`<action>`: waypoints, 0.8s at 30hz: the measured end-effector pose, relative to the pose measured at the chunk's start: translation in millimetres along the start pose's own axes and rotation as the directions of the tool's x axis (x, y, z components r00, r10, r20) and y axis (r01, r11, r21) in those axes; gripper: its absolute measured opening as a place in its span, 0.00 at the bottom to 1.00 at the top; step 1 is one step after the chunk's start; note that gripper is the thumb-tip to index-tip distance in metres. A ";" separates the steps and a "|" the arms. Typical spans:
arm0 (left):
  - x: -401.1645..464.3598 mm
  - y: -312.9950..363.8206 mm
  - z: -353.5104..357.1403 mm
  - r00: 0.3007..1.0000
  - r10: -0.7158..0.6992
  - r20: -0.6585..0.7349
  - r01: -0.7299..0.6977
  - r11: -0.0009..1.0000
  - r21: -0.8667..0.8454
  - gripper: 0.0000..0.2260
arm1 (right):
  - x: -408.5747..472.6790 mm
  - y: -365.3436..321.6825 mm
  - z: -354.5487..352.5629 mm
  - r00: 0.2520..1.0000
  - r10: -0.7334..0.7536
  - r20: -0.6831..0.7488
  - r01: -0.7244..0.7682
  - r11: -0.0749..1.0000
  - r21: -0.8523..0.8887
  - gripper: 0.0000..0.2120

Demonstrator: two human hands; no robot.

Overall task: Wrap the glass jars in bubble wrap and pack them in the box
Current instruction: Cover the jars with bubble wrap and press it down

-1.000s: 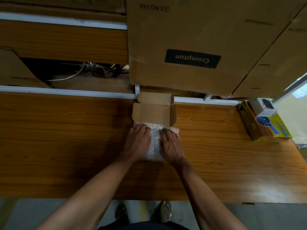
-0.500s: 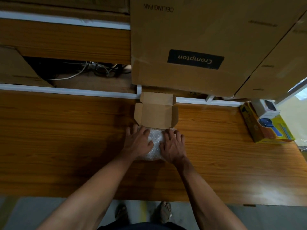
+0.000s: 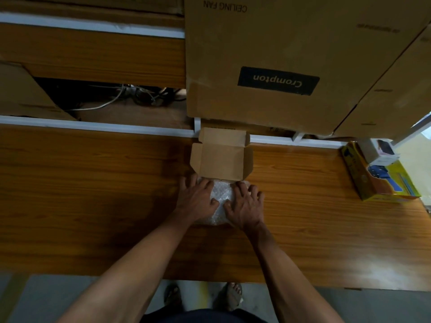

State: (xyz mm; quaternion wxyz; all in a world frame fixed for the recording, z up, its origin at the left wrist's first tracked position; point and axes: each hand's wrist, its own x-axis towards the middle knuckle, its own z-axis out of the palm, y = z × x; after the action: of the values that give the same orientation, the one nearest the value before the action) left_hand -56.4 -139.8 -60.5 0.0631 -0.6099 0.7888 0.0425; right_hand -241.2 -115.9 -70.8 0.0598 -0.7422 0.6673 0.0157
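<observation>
Pressing down from above, both hands lie on a lump of bubble wrap (image 3: 220, 201) in the middle of the wooden worktop (image 3: 93, 194). Only the head view shows this moment.

The left hand (image 3: 197, 198) lies on the left side of the lump with its fingers (image 3: 186, 183) spread and fairly straight, reaching toward the far edge. The right hand (image 3: 246, 207) lies on the right side, its fingers also spread and flat. Neither hand curls round the lump; they just push on it. The wrap hides any glass jar, so I cannot tell if one is inside, or how many.

Just past the lump, on the far side, is the small brown box (image 3: 221, 159), its lid flaps open. The lump seems to touch its near edge. A big carton (image 3: 279, 54) stands further back. A yellow pack (image 3: 382, 180) lies far off to the right.

What could go wrong? The wrap is not taped, as far as I can see, so it may spring open when the hands lift. If they push too hard, glass inside could crack. The lump looks about as wide as the box, so it may snag on the flaps or shove the light box away.
</observation>
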 end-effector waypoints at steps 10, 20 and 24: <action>6.7 -1.8 -8.5 0.999 0.022 0.040 -0.024 0.999 0.042 0.34 | 3.5 -2.2 -1.5 0.999 0.030 -0.018 -0.030 0.999 -0.016 0.34; -3.9 -1.6 -0.1 0.999 0.030 -0.030 -0.029 0.999 0.035 0.35 | -2.5 -2.2 -0.2 0.999 0.032 -0.044 -0.033 0.999 -0.020 0.35; 5.1 -2.1 -5.3 1.000 0.029 -0.001 -0.029 0.999 0.034 0.35 | 2.2 -0.4 -2.6 0.999 0.023 -0.039 -0.024 0.999 -0.032 0.35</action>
State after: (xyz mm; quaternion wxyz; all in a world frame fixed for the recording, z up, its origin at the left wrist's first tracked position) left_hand -55.9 -145.9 -56.0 0.0723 -0.5972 0.7983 0.0294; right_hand -240.7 -118.3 -68.4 0.0348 -0.7355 0.6765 0.0128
